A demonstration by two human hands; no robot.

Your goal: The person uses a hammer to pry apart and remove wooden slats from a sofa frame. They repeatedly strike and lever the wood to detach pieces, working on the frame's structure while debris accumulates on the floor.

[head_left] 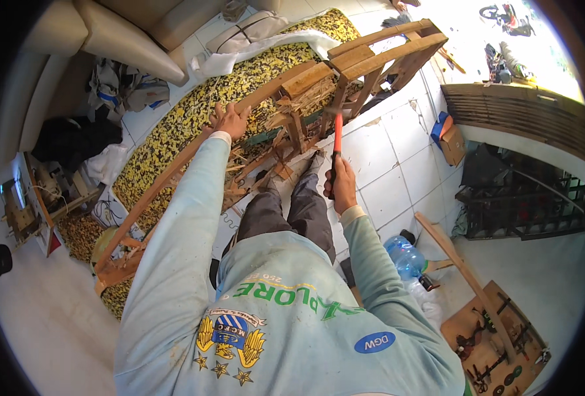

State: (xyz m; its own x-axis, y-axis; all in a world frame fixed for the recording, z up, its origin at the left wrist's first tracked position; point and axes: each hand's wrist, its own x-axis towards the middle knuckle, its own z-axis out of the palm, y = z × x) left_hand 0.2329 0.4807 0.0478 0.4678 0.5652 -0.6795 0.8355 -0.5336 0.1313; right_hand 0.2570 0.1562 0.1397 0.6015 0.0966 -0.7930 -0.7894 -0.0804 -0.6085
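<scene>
Here, left hand (230, 121) flat on wooden frame (345, 63), right hand (341, 183) gripping orange-handled tool (337, 135)

A blue plastic water bottle (403, 256) lies on the white tiled floor (385, 165) below the right grip. A wooden tool tray (497, 343) sits farther right, a beige sofa (127, 39) upper left.

My left arm is stretched far forward and up to the left, sleeve down to the wrist, and my left hand (230, 121) lies flat, palm down, fingers spread and closed on nothing. My right arm is bent at the elbow, forearm rising ahead of me. My right hand (341, 185) is curled in a fist, its grip wrapped tight around a handle, knuckles outward.
</scene>
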